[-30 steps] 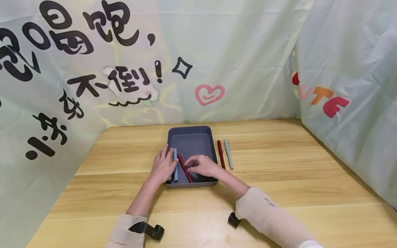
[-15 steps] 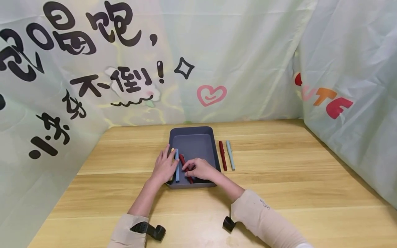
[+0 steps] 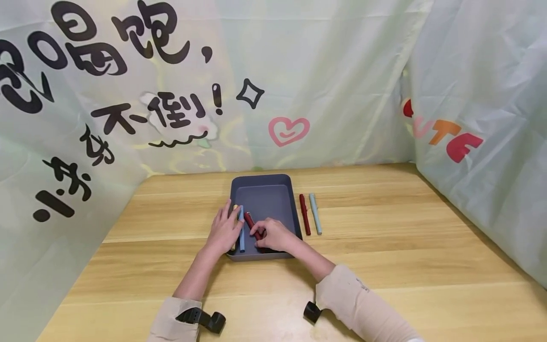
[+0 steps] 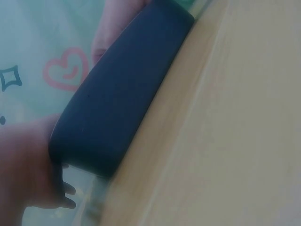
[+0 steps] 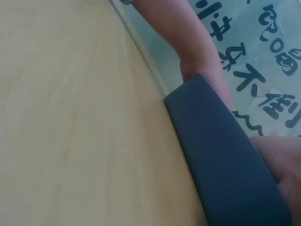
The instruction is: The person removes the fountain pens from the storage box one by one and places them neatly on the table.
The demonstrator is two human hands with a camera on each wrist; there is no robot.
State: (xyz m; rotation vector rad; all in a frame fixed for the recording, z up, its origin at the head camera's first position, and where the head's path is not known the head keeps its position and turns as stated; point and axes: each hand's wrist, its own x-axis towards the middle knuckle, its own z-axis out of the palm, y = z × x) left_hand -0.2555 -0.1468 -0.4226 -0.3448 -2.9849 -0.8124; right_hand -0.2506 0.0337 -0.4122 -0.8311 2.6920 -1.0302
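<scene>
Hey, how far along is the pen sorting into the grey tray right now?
Partly done. A blue pen and a yellowish one, mostly hidden, already lie in the grey tray, under the left hand. In hand: the right hand grips a dark red pen inside the tray. Left, by my guess: a second red pen and a pale green pen on the table beside the tray.

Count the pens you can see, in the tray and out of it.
5. In the tray: a yellowish pen mostly hidden under the left hand, a blue pen, a red pen held by the right hand. On the table: a dark red pen, a pale green pen.
</scene>
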